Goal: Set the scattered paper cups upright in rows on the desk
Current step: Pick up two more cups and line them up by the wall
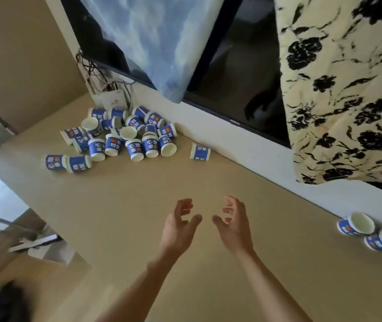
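Note:
A heap of several blue-and-white paper cups (125,135) lies jumbled at the far left of the tan desk (139,205), some on their sides, some upside down. One cup (199,151) sits apart, to the right of the heap, near the wall. Two cups (65,161) lie on their sides at the heap's near left. Three cups stand upright in a line at the right edge, the farthest (357,224) closest to the wall. My left hand (180,225) and my right hand (234,223) hover above mid-desk, palms facing each other, fingers loosely curled, holding nothing.
A dark screen (232,77) stands along the back, partly draped with a blue-white cloth (157,43) and a cream floral cloth (348,89). Cables and a white box (112,98) sit behind the heap. The desk's left edge (22,194) drops toward the floor.

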`<state>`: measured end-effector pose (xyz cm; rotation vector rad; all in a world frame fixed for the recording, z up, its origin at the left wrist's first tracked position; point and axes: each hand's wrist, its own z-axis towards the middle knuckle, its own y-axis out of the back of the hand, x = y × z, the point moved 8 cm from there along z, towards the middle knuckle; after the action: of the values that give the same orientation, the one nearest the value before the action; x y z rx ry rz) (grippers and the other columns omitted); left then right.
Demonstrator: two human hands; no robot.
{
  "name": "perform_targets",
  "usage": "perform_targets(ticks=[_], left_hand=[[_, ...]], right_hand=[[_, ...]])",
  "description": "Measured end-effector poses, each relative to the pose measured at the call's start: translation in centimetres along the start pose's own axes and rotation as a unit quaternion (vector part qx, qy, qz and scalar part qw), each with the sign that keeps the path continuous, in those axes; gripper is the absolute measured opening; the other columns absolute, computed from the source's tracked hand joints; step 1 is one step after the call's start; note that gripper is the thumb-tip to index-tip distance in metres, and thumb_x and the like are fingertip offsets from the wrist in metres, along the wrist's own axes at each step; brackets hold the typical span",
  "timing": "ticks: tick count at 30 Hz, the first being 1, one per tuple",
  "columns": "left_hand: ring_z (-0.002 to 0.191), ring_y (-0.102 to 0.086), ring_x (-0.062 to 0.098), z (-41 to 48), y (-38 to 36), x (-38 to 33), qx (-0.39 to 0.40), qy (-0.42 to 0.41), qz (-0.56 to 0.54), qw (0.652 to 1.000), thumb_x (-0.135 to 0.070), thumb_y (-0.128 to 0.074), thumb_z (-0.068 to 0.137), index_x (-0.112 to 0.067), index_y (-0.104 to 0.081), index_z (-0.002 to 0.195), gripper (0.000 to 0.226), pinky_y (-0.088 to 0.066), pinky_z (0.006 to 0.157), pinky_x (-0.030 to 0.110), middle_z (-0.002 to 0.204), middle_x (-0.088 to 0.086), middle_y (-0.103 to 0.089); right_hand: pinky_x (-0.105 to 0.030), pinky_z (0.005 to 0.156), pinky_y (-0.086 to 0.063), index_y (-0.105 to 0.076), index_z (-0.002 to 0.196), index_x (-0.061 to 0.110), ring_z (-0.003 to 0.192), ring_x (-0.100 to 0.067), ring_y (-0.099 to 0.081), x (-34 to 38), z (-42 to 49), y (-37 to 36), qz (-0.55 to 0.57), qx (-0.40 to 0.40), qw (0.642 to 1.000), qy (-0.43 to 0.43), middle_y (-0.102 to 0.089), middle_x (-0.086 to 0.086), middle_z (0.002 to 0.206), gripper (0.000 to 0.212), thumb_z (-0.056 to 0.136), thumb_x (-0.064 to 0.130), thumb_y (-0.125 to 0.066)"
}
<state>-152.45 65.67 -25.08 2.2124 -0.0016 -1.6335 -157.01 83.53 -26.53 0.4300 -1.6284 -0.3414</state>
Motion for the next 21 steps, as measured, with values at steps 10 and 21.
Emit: perform_targets(ticks=[10, 21], left_hand=[[0.114, -0.056, 0.013, 8.9, 7.8, 3.7, 0.029, -0.038, 0.072, 0.996, -0.019, -0.073, 0.085, -0.017, -0.051, 0.132, 0.052, -0.050, 0.092, 0.034, 0.125, -0.003, -0.060], [0.125, -0.045, 0.027, 26.3, 8.6, 3.0, 0.095, -0.161, 0.331, 0.925, -0.015, -0.067, 0.085, -0.015, -0.046, 0.138, 0.056, -0.041, 0.106, 0.040, 0.134, 0.008, -0.050]], right_hand=[[-0.007, 0.082, -0.038, -0.045, 0.140, 0.020, 0.109, -0.008, -0.055, 3.2, 9.2, -10.2, -0.127, 0.059, 0.990, -0.002, -0.047, 0.003, 0.129, 0.065, 0.084, 0.013, -0.075], [-0.028, 0.097, -0.041, -0.042, 0.140, 0.014, 0.122, -0.023, -0.049, 3.5, 18.2, -13.1, -0.258, 0.103, 0.961, 0.015, -0.044, -0.007, 0.132, 0.070, 0.078, 0.010, -0.074]])
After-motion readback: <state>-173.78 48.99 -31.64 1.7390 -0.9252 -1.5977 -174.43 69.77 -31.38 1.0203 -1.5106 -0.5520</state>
